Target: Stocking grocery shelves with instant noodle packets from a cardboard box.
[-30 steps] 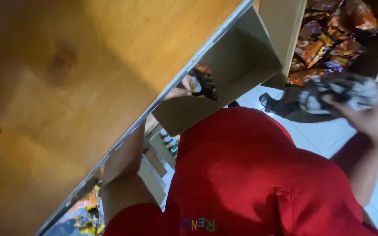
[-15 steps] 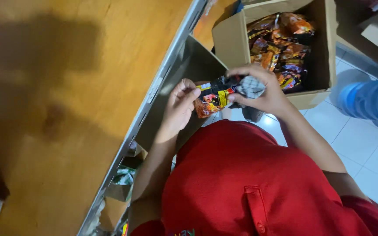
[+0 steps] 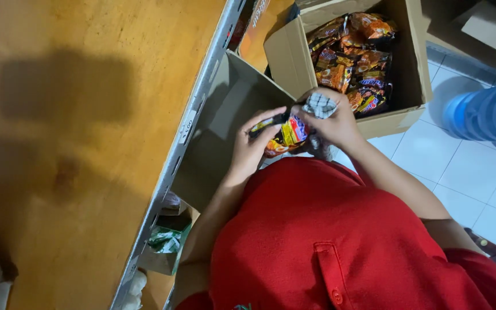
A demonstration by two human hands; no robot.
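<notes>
I look straight down my red shirt. In front of my chest my left hand (image 3: 251, 146) holds an orange and yellow snack packet (image 3: 285, 135) by its left end. My right hand (image 3: 337, 123) closes on the packet's right end and also clutches a grey chequered cloth (image 3: 320, 105) against it. Both hands touch the packet. Just beyond them stands an open cardboard box (image 3: 400, 117) filled with several similar orange packets (image 3: 348, 54).
A wooden shelf top (image 3: 87, 143) with a grey metal edge (image 3: 199, 115) fills the left. An open box flap (image 3: 225, 120) leans against it. A blue water jug (image 3: 486, 117) stands on white floor tiles at right. More cartons (image 3: 489, 28) sit at top right.
One second ago my right hand was out to the right with the cloth. It came in to meet my left hand, and both now grip the packet in front of my chest.
</notes>
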